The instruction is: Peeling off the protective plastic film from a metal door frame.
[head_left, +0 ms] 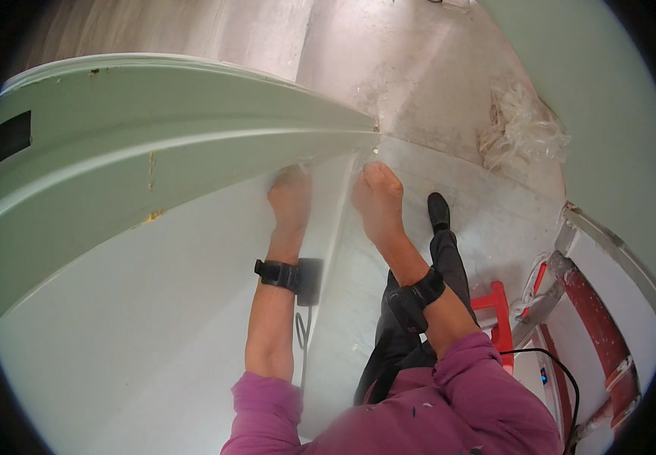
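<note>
My left hand [290,196] is up against the lower edge of a pale green moulded frame [214,136], in front of a white panel [153,288]. Its fingers look curled and are slightly blurred; what they hold, if anything, is hidden. To its right, my right hand [379,199] is closed like a fist close to the frame's corner end. Whatever it may grip does not show. Between the two hands runs the pale edge of the panel. Black straps with small dark boxes are around both wrists.
Crumpled clear plastic [521,129] lies on the stained floor [419,76] beyond. A red plastic stool [501,318] stands by my right side, near a dark red and white metal frame [593,318]. A black cable [563,364] loops there. A pale green wall [601,91] rises at right.
</note>
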`<state>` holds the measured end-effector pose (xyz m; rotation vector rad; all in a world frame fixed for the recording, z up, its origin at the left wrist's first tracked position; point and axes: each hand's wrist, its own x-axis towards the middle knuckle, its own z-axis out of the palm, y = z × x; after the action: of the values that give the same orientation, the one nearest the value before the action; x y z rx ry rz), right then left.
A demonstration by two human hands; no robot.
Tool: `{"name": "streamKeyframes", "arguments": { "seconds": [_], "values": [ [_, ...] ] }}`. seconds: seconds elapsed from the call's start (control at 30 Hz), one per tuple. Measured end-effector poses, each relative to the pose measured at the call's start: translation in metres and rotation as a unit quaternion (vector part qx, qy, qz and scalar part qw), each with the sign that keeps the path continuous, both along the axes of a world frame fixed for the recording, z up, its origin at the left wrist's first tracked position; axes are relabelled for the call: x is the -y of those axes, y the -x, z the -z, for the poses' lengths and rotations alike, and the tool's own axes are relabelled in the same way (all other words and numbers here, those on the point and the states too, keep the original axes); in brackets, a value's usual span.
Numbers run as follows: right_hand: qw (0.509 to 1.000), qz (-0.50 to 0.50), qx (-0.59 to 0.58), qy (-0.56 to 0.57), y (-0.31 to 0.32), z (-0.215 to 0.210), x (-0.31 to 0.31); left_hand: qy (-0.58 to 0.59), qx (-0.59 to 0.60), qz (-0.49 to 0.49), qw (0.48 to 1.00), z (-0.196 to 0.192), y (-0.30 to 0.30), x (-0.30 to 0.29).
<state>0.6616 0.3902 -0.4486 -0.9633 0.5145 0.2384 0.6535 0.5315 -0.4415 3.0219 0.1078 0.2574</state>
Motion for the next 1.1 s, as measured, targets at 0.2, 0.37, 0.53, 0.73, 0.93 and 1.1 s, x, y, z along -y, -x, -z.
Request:
{"name": "streamKeyframes", "arguments": {
  "seconds": [0.2, 0.37, 0.53, 0.73, 0.93, 1.1],
  "values": [
    [0.982, -0.137, -0.112, -0.064, -0.001, 0.02, -0.006, -0.006, -0.001, -0.001, 1.0, -0.001, -0.002, 0.0],
    [0.991, -0.126, 0.019, 0.043, -0.017, 0.016, -0.025, -0.002, -0.014, -0.022, 1.0, 0.0, -0.002, 0.004],
    [0.977, -0.156, 0.038, 0.14, -0.021, 0.014, -0.028, 0.011, 0.013, 0.01, 1.0, 0.001, -0.002, 0.002],
    [0.904, -0.125, 0.203, 0.356, -0.026, 0.014, -0.022, -0.135, -0.011, 0.035, 0.99, 0.004, -0.001, -0.004],
    [0.839, -0.122, 0.322, 0.422, -0.036, 0.022, -0.017, -0.007, -0.008, 0.01, 1.0, 0.003, -0.001, -0.001],
    [0.815, -0.156, 0.355, 0.432, -0.044, 0.028, -0.018, -0.019, -0.012, 0.013, 1.0, 0.002, -0.002, -0.002]
  ]
}}
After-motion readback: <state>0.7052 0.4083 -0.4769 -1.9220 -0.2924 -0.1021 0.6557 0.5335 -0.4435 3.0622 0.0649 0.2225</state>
